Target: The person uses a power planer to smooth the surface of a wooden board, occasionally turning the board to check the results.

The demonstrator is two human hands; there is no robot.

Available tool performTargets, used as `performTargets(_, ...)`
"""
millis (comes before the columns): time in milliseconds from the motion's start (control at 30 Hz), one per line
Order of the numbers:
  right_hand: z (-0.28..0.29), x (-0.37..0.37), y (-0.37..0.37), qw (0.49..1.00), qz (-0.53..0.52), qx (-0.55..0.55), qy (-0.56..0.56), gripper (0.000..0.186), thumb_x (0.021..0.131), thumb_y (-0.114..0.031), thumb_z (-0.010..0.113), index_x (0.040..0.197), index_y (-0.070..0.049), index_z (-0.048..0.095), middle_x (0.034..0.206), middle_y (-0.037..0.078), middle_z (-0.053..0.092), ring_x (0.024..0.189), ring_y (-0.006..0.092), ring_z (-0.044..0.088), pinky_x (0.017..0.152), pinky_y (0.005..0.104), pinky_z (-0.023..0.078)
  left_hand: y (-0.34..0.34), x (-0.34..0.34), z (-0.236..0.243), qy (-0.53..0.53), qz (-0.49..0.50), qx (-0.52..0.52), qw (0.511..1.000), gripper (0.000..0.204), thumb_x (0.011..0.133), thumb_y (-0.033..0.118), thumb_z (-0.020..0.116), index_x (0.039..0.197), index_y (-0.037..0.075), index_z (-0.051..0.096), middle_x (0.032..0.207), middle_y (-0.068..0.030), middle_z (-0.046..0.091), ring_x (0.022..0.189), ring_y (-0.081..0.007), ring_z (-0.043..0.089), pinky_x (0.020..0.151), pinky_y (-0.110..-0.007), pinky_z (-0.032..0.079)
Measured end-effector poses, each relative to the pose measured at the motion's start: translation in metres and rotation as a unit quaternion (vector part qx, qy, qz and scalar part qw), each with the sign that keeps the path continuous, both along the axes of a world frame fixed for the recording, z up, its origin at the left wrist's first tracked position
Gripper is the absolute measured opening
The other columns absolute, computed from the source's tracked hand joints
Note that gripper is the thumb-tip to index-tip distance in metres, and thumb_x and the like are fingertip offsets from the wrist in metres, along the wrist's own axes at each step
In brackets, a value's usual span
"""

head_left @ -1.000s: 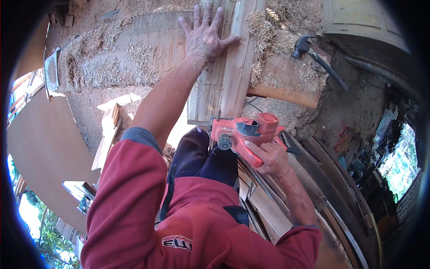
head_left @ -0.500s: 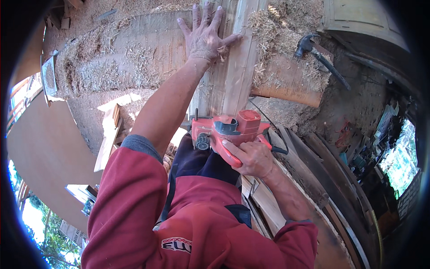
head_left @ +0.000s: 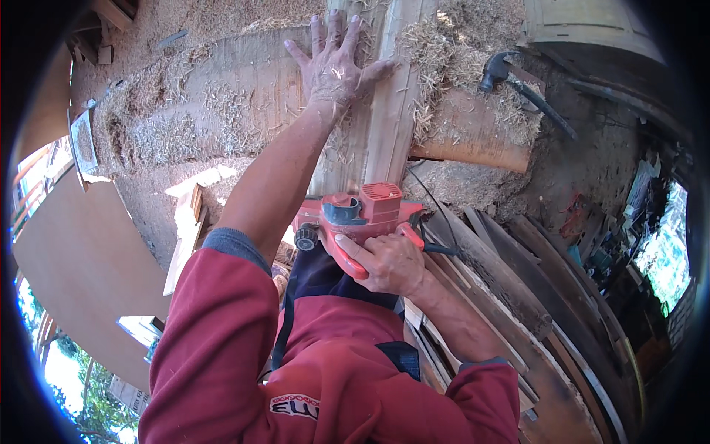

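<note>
My right hand (head_left: pixel 392 263) is wrapped round the rear handle of a red electric planer (head_left: pixel 362 211) with a black knob on its left side. The planer sits at the near end of a pale wooden board (head_left: pixel 384 126), close to my waist; its underside is hidden. Farther along, my left hand (head_left: pixel 333 74) lies flat with spread fingers, pressing on the board. Beneath the board, a wide, thick wooden slab (head_left: pixel 274 66) runs crosswise, strewn with shavings.
A claw hammer (head_left: pixel 529 92) lies at the slab's right end, beside piled shavings (head_left: pixel 429 59). A black cord (head_left: pixel 436 200) trails from the planer. Several long planks (head_left: pixel 503 274) are stacked at the right. A large curved brown sheet (head_left: pixel 81 244) stands at the left.
My right hand has shifted the planer a little to the left across the board's near end. My left hand stays spread on the board.
</note>
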State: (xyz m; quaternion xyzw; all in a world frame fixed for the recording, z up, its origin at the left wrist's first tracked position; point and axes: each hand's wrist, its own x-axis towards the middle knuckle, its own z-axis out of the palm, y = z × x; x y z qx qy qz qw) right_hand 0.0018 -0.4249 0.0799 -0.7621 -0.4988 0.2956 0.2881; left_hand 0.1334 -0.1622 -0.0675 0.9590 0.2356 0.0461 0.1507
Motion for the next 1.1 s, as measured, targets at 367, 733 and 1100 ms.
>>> performTargets(367, -0.003, -0.030, 0.037, 0.999, 0.002, -0.013, 0.036, 0.066, 0.080, -0.032, 0.079, 0.142, -0.020, 0.062, 0.075, 0.008, 0.066, 0.066, 0.0275, 0.070, 0.063, 0.0433, 0.056, -0.003, -0.001, 0.008, 0.011, -0.017, 0.017, 1.000, 0.104, 0.084, 0.085, 0.054, 0.166, 0.025, 0.029, 0.175, -0.0079, 0.017, 0.162, -0.0314, 0.008, 0.122, -0.072, -0.005)
performTargets(733, 0.029, -0.018, -0.034, 0.999, -0.032, -0.008, -0.013, 0.073, 0.070, -0.031, 0.084, 0.139, -0.019, 0.065, 0.073, 0.003, 0.062, 0.065, 0.0234, 0.067, 0.063, 0.0415, 0.052, -0.002, -0.047, -0.003, 0.010, -0.185, 0.056, 0.981, 0.097, 0.092, 0.081, 0.048, 0.166, 0.021, 0.029, 0.175, -0.0057, 0.016, 0.162, -0.0305, 0.005, 0.126, -0.067, 0.000)
performTargets(1100, 0.010, 0.044, -0.119, 0.997, -0.015, -0.032, -0.075, 0.067, 0.062, -0.028, 0.084, 0.127, -0.020, 0.074, 0.064, 0.002, 0.052, 0.058, 0.0213, 0.061, 0.059, 0.0379, 0.047, -0.020, -0.047, 0.014, 0.028, -0.124, 0.041, 0.991, 0.093, 0.093, 0.077, 0.050, 0.166, 0.023, 0.029, 0.174, 0.0004, 0.020, 0.162, -0.0299, 0.011, 0.126, -0.068, 0.006)
